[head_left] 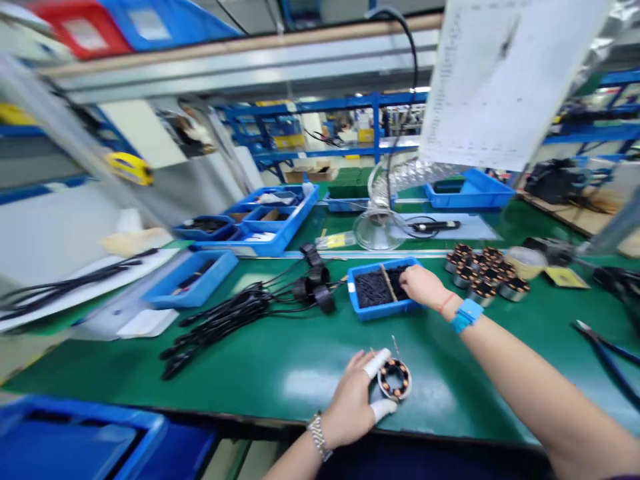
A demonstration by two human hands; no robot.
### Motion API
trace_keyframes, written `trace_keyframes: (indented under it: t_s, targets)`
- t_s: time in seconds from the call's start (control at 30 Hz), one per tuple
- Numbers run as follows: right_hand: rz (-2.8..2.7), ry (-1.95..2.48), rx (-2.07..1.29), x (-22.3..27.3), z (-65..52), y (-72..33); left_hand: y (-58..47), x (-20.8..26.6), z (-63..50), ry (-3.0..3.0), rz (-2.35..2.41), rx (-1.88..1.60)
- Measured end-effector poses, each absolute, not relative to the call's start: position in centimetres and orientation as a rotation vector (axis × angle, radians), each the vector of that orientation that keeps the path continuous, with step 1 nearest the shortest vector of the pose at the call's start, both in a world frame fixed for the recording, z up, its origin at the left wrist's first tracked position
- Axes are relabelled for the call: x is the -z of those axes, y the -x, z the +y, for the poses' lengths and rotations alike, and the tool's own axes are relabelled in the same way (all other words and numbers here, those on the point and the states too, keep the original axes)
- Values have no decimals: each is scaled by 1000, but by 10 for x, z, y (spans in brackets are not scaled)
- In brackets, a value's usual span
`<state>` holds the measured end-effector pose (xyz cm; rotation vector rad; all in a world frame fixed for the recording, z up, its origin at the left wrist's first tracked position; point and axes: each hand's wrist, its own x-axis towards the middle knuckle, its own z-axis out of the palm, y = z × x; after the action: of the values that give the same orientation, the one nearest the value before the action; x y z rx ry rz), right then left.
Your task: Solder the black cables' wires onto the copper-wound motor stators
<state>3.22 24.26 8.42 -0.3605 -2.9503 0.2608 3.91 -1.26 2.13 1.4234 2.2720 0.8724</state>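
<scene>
My left hand [354,400], white covers on its thumb and a finger, grips a motor stator [409,381] with copper windings near the table's front edge. A thin wire sticks up from the stator. Further back, my right hand [423,285] reaches into the right compartment of a small blue tray [383,311]. Its fingertips are closed together down among small black pieces, and whatever they pinch is hidden. A divider [387,280] splits the tray, and thin black pieces [373,289] fill the left side. Several more stators [484,288] stand grouped right of the tray.
Bundled black cables [235,308] lie left of the tray. Pliers [603,350] rest at the right. Behind the tray stand a clear funnel [377,232] on a foil duct and a blue divided bin [273,241]. A paper sheet [505,80] hangs overhead.
</scene>
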Motion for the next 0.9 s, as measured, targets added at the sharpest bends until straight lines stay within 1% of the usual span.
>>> trace_keyframes:
  t_s: [0.13, 0.27, 0.37, 0.47, 0.63, 0.77, 0.9]
  targets:
    - [-2993, 394, -137, -78, 242, -14, -38, -23, -8, -1395, 2220, -1070]
    - [-3041, 445, -64, -75, 248, -7, -35, -13, -4, -1194, 2312, -1220]
    - [-3073, 475, -48, -74, 250, -6, -35, -4, -2, -1123, 2313, -1279]
    - [-3086, 488, -61, -72, 250, -5, -34, -2, -4, -1220, 2222, -1280]
    - [-3033, 503, -150, -74, 251, -6, -27, -8, -8, -1432, 2097, -1142]
    - [-2934, 506, -270, -86, 248, -14, -27, -13, -8, -1460, 2214, -1078]
    - [-2849, 508, -478, -88, 231, -53, -35, -20, -8, -1411, 2338, -1095]
